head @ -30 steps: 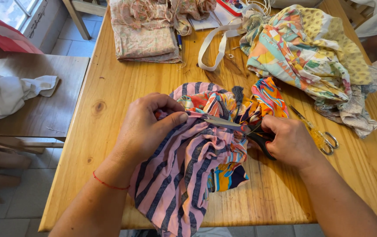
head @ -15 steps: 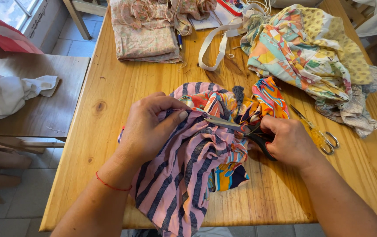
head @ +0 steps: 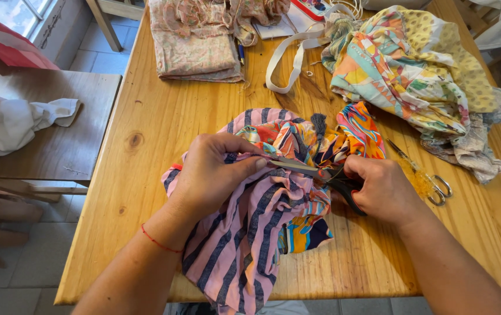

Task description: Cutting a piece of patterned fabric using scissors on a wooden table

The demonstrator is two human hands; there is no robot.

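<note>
A pink cloth with dark stripes lies bunched on the wooden table, draped over the front edge. A bright orange patterned cloth is bunched with it. My left hand pinches the striped cloth near its top fold. My right hand grips black-handled scissors, whose blades point left toward my left thumb, right at the fabric.
A second pair of small scissors lies to the right. A pile of colourful fabrics fills the far right. A folded floral cloth and a white strap sit at the back. A wooden bench with white cloth stands on the left.
My left hand has shifted its pinch slightly on the striped cloth, and the scissor blades sit a little closer to my thumb. Otherwise little has moved.
</note>
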